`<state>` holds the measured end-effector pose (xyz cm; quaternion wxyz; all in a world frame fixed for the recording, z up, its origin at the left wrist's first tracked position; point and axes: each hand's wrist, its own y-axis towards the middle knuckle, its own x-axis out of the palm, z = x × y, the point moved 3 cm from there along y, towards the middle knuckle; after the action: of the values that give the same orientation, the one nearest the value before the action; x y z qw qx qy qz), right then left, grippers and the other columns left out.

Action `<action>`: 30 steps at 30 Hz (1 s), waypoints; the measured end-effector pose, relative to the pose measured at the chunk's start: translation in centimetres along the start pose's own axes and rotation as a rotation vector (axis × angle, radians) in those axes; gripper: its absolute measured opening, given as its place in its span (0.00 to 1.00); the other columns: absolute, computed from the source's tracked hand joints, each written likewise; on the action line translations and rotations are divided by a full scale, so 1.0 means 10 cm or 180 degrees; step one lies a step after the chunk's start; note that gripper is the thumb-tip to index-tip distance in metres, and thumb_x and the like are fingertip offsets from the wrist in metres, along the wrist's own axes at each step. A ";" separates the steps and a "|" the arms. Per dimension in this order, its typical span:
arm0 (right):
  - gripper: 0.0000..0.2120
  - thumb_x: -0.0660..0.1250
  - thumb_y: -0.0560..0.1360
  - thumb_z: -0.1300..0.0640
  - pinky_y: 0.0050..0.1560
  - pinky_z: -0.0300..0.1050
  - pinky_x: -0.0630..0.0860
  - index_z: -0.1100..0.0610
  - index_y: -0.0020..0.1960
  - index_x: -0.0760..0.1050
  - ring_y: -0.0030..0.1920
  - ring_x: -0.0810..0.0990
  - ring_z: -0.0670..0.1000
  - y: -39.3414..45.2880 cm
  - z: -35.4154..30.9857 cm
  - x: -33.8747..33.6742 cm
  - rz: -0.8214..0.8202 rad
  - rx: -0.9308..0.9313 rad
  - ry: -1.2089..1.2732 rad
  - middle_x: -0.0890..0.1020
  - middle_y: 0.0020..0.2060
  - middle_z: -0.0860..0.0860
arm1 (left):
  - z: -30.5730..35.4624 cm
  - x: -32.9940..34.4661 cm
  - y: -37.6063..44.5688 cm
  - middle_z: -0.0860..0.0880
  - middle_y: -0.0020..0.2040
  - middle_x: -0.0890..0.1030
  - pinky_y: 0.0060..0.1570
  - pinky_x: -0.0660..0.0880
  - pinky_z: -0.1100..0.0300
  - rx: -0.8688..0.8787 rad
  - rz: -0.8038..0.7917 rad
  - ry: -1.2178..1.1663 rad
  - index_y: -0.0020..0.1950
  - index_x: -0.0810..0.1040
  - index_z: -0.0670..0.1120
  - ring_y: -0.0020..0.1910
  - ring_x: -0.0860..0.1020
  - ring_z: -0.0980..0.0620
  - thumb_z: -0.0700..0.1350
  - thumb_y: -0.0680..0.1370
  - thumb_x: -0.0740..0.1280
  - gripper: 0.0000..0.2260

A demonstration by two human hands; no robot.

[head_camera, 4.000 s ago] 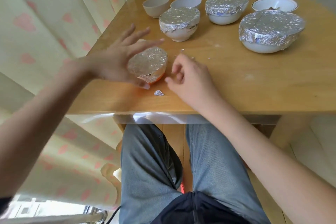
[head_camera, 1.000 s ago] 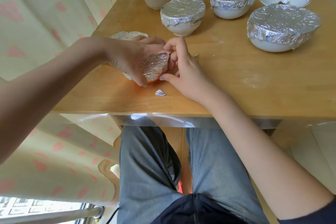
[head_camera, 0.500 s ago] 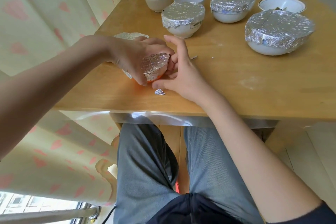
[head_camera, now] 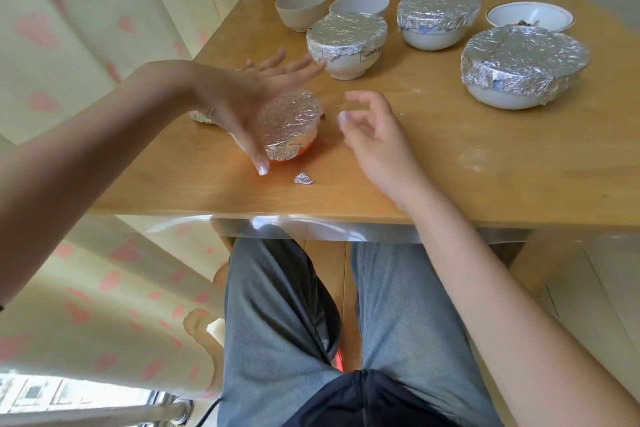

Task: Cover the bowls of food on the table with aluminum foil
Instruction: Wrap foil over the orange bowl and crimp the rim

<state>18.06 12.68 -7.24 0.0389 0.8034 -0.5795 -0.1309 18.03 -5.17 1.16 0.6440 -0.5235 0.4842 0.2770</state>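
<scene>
A small orange bowl [head_camera: 298,151] stands near the table's front left, its top wrapped in crinkled foil [head_camera: 289,116]. My left hand [head_camera: 239,97] is spread flat against the bowl's left side, thumb down at its base, fingers pointing away. My right hand [head_camera: 372,135] hovers just right of the bowl, fingers loosely curled and apart, holding nothing. Three white bowls further back wear foil: one at the middle [head_camera: 346,35], one behind it [head_camera: 438,10], a large one at the right [head_camera: 523,59].
Three bare bowls stand at the back: a beige one [head_camera: 302,9], a white one [head_camera: 358,3], a gold-rimmed one [head_camera: 530,15]. A foil scrap [head_camera: 303,179] lies near the wooden table's front edge [head_camera: 311,210]. More foil [head_camera: 201,117] shows under my left wrist. Curtain hangs left.
Both hands were pressing foil around the orange bowl; now my right hand has pulled away to the right and my left hand has opened flat beside the bowl.
</scene>
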 end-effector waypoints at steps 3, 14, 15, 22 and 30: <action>0.13 0.55 0.82 0.53 0.65 0.51 0.72 0.57 0.60 0.73 0.58 0.78 0.50 0.23 -0.12 -0.06 0.0087 0.0104 0.0188 0.79 0.53 0.52 | -0.15 0.07 -0.22 0.62 0.76 0.34 0.72 0.36 0.53 -0.0096 0.0284 -0.0879 0.74 0.34 0.69 0.75 0.33 0.60 0.66 0.57 0.78 0.62; 0.26 0.50 0.82 0.43 0.67 0.42 0.64 0.59 0.68 0.72 0.65 0.71 0.48 0.69 -0.05 0.52 -0.0604 0.0583 0.0099 0.74 0.67 0.54 | 0.21 0.84 -0.03 0.48 0.73 0.70 0.73 0.63 0.52 -0.1891 0.3761 -0.4494 0.75 0.68 0.44 0.72 0.68 0.53 0.61 0.82 0.47 0.30; 0.26 0.50 0.82 0.43 0.67 0.42 0.64 0.59 0.68 0.71 0.66 0.71 0.49 0.70 -0.04 0.54 -0.0595 0.0634 0.0138 0.74 0.67 0.55 | 0.21 0.84 0.01 0.48 0.73 0.70 0.73 0.62 0.53 -0.1976 0.3872 -0.4572 0.74 0.68 0.44 0.72 0.68 0.53 0.61 0.82 0.48 0.29; 0.43 0.51 0.68 0.25 0.70 0.54 0.65 0.54 0.69 0.71 0.68 0.71 0.51 0.69 -0.02 0.56 -0.0501 0.0820 0.0309 0.75 0.66 0.51 | 0.16 0.85 0.07 0.50 0.73 0.71 0.72 0.63 0.54 -0.1971 0.3995 -0.4550 0.74 0.70 0.48 0.71 0.68 0.53 0.65 0.80 0.48 0.31; 0.28 0.45 0.82 0.43 0.72 0.46 0.63 0.60 0.72 0.66 0.68 0.71 0.48 0.71 -0.02 0.30 -0.0218 0.0238 0.0451 0.72 0.68 0.54 | -0.01 0.91 -0.33 0.50 0.80 0.50 0.77 0.46 0.58 -0.0531 0.2972 -0.2492 0.80 0.45 0.47 0.79 0.47 0.55 0.68 0.71 0.61 0.47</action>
<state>12.45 7.48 -6.00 0.0453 0.8309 -0.5520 -0.0532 24.28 -7.57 -5.80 0.5416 -0.1643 0.3667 0.7384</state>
